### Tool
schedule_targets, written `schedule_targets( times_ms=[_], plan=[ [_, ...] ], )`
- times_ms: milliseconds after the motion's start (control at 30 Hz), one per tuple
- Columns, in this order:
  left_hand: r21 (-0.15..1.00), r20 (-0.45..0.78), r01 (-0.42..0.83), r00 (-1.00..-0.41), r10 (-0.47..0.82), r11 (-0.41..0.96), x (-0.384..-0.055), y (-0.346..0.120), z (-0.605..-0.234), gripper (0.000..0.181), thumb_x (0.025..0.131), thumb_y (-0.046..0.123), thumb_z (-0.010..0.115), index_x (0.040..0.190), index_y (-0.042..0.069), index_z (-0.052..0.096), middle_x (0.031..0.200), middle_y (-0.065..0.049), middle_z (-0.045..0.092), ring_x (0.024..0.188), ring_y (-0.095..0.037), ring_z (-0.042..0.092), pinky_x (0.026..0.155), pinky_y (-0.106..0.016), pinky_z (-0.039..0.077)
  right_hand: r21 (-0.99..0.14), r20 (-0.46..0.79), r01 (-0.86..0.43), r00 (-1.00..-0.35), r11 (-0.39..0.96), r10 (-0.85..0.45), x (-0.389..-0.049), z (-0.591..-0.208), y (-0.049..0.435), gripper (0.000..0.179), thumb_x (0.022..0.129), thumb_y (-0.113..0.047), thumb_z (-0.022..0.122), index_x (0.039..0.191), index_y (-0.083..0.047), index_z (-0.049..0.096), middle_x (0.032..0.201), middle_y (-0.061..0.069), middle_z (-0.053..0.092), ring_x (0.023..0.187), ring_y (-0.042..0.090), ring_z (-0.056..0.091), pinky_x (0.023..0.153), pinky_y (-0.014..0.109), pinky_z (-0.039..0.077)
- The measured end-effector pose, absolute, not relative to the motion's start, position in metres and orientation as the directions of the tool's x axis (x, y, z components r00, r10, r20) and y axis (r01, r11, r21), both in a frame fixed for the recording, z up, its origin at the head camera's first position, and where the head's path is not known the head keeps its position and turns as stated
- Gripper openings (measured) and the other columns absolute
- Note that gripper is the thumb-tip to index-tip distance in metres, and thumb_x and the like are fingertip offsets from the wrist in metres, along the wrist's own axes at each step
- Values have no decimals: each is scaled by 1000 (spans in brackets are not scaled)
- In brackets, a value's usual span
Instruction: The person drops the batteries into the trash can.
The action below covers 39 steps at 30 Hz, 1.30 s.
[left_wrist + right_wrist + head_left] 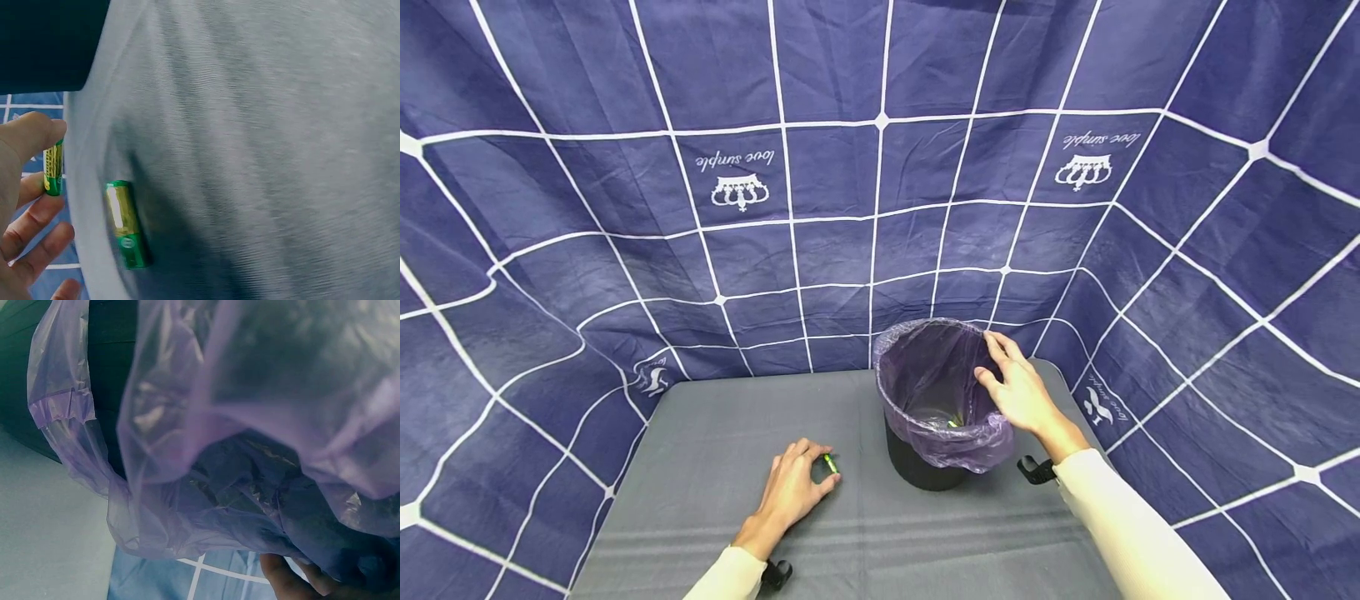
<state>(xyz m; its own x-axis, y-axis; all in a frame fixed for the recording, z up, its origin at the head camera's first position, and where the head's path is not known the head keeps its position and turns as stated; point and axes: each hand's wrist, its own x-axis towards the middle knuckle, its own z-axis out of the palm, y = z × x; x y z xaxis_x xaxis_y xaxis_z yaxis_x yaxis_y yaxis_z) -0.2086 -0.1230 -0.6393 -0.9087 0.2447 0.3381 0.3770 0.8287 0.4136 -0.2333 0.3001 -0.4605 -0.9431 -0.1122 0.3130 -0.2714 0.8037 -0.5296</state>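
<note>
A green-and-yellow battery (54, 167) is pinched between the thumb and a finger of my left hand (793, 483), low over the left side of the table. In the left wrist view, a second battery (127, 225) lies on the cloth beside that hand. My right hand (1018, 396) holds the right rim of a dark trash bin (917, 462), lined with a purple plastic bag (970, 446). The right wrist view shows fingers (287, 578) partly behind the bag. Inside the bin is a small green item (953, 422), too small to identify surely.
Grey cloth (722, 425) covers the table. A blue curtain (827, 175) with white grid lines hangs behind and along both sides. The bin stands right of centre near the back edge, with the bag's loose edge hanging outside it.
</note>
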Motion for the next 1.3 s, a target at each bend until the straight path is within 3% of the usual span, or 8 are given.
schedule_targets(
  times_ms=[567, 800, 1167, 1300],
  plan=[
    [478, 417, 439, -876, 243, 761, -240, -107, -577, 52, 89, 30, 102, 135, 12, 86, 121, -5, 81, 120, -34, 78, 105, -64, 57, -539, 329, -284, -938, 793, -112, -234, -463, 300, 71, 116, -25, 60, 176, 7, 41, 182, 28, 42, 166, 55, 49, 135, 72, 40],
    [513, 442, 457, -866, 232, 727, -257, -100, -536, 51, 92, 32, 100, 138, 16, 85, 125, -7, 81, 127, -35, 77, 110, -63, 55, -536, 326, -281, -939, 796, -112, -236, -463, 302, 71, 116, -25, 59, 176, 7, 41, 183, 27, 41, 166, 55, 49, 135, 72, 40],
    [489, 561, 563, -788, 254, 666, -282, -81, -472, 50, 94, 33, 96, 139, 17, 85, 125, -9, 79, 124, -34, 78, 111, -64, 55, -528, 316, -273, -942, 804, -112, -236, -459, 302, 72, 116, -27, 58, 177, 5, 40, 183, 28, 41, 166, 57, 49, 135, 72, 40],
    [456, 605, 611, -746, 278, 647, -290, -72, -450, 48, 94, 32, 96, 138, 16, 85, 123, -11, 79, 123, -34, 78, 106, -64, 56, -528, 314, -272, -943, 804, -112, -235, -459, 301, 72, 115, -27, 58, 177, 6, 40, 183, 28, 41, 165, 56, 50, 135, 72, 41]
  ],
)
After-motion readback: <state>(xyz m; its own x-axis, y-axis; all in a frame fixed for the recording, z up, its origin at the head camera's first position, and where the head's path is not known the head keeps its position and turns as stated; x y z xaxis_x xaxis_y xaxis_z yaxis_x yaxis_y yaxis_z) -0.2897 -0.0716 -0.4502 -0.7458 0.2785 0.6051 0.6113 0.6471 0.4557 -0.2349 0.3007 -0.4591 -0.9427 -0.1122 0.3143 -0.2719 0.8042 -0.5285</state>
